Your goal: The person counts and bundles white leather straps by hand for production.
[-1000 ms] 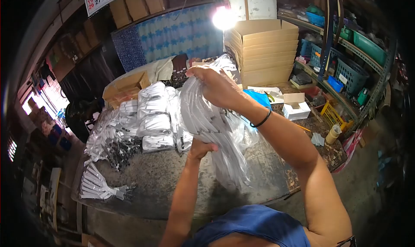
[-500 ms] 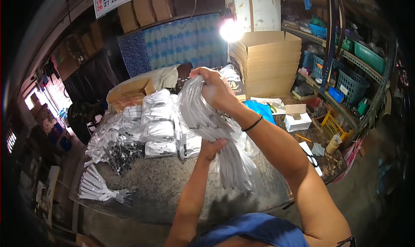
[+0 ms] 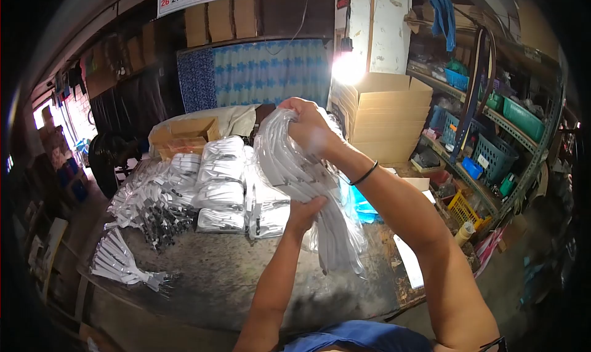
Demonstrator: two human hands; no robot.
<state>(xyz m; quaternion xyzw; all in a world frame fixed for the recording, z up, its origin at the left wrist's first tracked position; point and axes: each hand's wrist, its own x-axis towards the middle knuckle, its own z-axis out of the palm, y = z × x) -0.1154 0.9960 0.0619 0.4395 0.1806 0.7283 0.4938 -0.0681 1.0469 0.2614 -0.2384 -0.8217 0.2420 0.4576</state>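
My right hand (image 3: 313, 129) grips the top of a thick bundle of long, plastic-sleeved white strips (image 3: 288, 161), raised above the table. Lower down, my left hand (image 3: 306, 214) is closed around the same bundle near its middle. The bundle bends over at the top, and its loose ends hang toward the tabletop. Just behind it are stacked packs of similar white strips (image 3: 221, 195) in clear plastic. A loose heap of strips with dark ends (image 3: 161, 210) lies to the left. A small fanned bunch (image 3: 120, 260) rests near the table's front left edge.
The worn dark table (image 3: 215, 278) spreads beneath my hands. Nested cardboard boxes (image 3: 388, 115) stand at the back right beside a bright bulb (image 3: 348, 68). An open carton (image 3: 184, 136) sits at the back left. Shelves with a green basket (image 3: 523, 119) line the right side.
The camera view has shifted, so the surroundings sit differently in the frame. Both hands keep their hold on the bundle, and its hanging ends have drawn closer together.
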